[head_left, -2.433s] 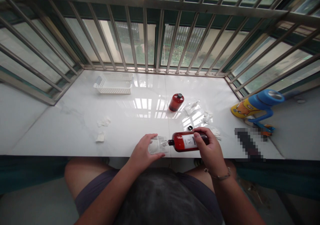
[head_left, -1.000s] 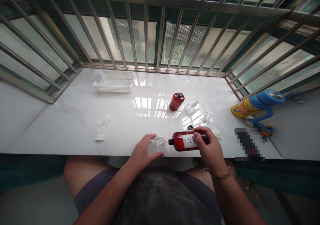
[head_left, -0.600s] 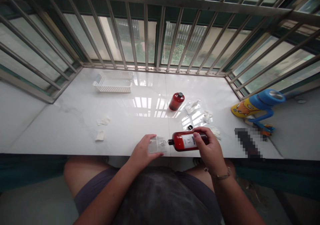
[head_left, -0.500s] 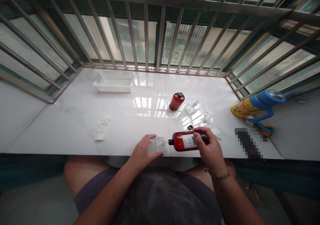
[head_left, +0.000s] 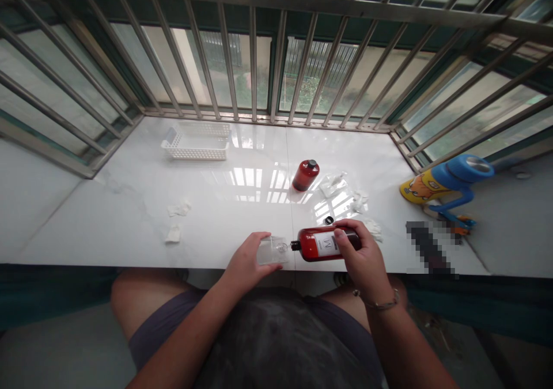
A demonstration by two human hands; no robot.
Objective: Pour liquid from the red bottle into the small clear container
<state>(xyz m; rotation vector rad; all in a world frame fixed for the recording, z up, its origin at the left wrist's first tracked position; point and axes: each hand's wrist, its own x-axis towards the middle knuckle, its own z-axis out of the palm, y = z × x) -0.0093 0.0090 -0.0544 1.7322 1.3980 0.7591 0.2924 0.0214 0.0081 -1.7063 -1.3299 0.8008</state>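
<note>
Near the front edge of the counter, my left hand [head_left: 249, 261] is closed around a clear, transparent bottle [head_left: 271, 250] tilted on its side, its neck pointing right. My right hand [head_left: 362, 256] grips a dark red bottle [head_left: 309, 244] with a white label, held nearly level. Its black threaded neck has no cap and faces the clear bottle's mouth, very close to it; whether they touch I cannot tell. A small black cap [head_left: 329, 220] lies on the counter just behind the red bottle. Farther back stands a second red bottle [head_left: 306, 175] with its dark cap on.
A white perforated basket [head_left: 196, 150] sits at the back left. Crumpled tissues [head_left: 173, 234] lie at left, and a clear plastic bag [head_left: 332, 185] with more tissues [head_left: 359, 201] at right. A yellow flask with a blue lid [head_left: 444, 178] stands far right, beside a blurred-out dark object [head_left: 430, 249].
The red bottle has rolled very slightly in my right hand, so its label faces a little differently. Both hands stay in the same place.
</note>
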